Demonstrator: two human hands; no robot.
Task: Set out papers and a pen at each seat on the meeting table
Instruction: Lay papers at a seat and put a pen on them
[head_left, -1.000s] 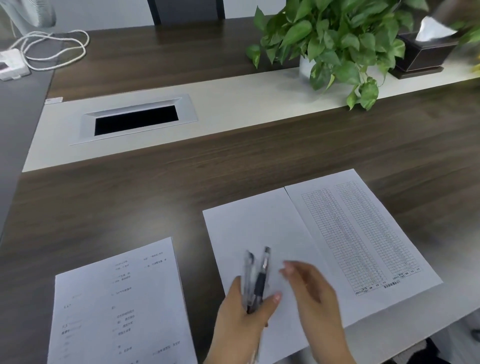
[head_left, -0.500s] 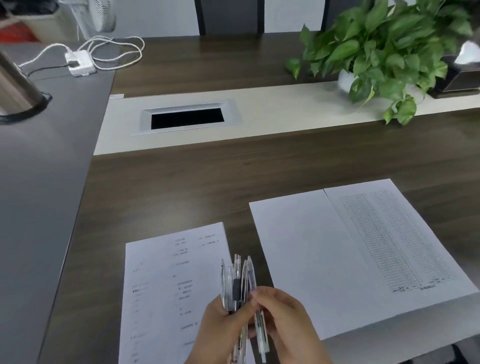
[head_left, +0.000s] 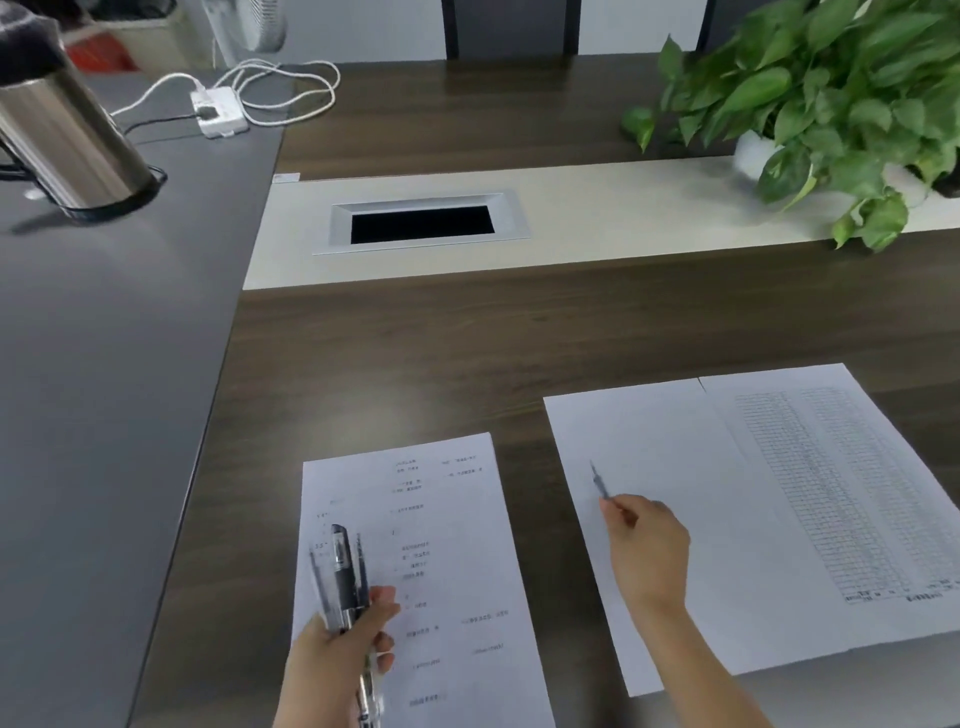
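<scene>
My left hand (head_left: 343, 660) grips a bundle of clear-barrelled pens (head_left: 343, 577) upright over a printed sheet (head_left: 447, 545) lying near the table's front edge. My right hand (head_left: 647, 551) pinches a single pen (head_left: 598, 480) by one end, its tip pointing away over a blank white sheet (head_left: 670, 467). Beside that sheet on the right lies a page with a dense printed table (head_left: 836, 493), slightly overlapping it.
The dark wood meeting table (head_left: 415, 353) has a cream centre strip with a recessed cable box (head_left: 421, 222). A potted green plant (head_left: 831, 93) stands at the back right. On the grey surface to the left are a steel kettle (head_left: 67, 135) and a white power adapter (head_left: 218, 111) with cables.
My right hand has pulled one pen out of the bundle and carried it right, over the blank sheet. My left hand keeps the rest over the printed sheet. The view has shifted left.
</scene>
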